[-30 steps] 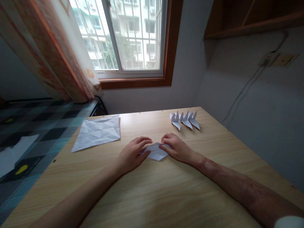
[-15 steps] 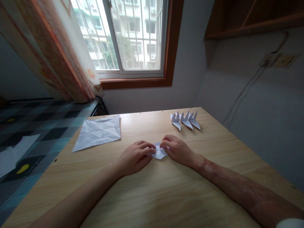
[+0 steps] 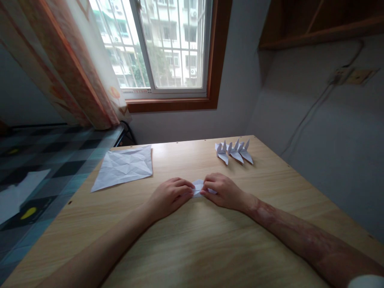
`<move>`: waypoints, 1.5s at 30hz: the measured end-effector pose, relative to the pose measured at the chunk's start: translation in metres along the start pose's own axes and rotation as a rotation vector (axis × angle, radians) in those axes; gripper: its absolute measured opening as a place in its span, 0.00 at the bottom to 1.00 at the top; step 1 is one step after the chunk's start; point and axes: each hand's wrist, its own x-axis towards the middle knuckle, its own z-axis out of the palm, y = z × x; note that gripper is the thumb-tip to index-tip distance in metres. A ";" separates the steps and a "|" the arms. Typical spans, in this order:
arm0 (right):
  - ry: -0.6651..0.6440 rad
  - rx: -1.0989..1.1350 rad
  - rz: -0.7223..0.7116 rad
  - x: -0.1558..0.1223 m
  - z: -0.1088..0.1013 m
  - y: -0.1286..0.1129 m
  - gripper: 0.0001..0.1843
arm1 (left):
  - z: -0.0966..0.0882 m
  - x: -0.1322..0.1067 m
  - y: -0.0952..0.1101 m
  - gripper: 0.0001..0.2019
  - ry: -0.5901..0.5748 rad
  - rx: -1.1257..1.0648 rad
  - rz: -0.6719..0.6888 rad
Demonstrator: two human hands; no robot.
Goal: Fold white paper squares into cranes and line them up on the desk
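A small folded piece of white paper (image 3: 198, 187) lies on the wooden table (image 3: 192, 240) between my two hands. My left hand (image 3: 169, 197) rests on its left side with curled fingers pinching the paper's edge. My right hand (image 3: 223, 191) presses on the right side, fingers bent and closed over the paper. Most of the paper is hidden under my fingers. A creased, unfolded white sheet (image 3: 123, 167) lies flat at the table's left rear.
Several finished folded paper figures (image 3: 234, 151) stand in a row at the table's rear right. Behind the table are a window (image 3: 168, 44) and a curtain (image 3: 69, 64). A bed with a checked cover (image 3: 36, 168) sits to the left.
My hands have drawn closer together over the paper. The visible part of the paper has shrunk from a wide pointed shape to a small strip between my fingers.
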 end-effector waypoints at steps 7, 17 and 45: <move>0.012 0.071 0.055 0.000 0.000 0.003 0.01 | 0.001 -0.001 0.000 0.10 0.026 -0.009 0.019; 0.108 0.114 0.122 0.000 0.000 0.003 0.24 | -0.002 0.000 0.006 0.12 -0.032 0.021 0.067; -0.028 -0.056 -0.023 0.000 -0.006 -0.003 0.10 | 0.001 -0.003 0.003 0.11 0.020 0.116 0.027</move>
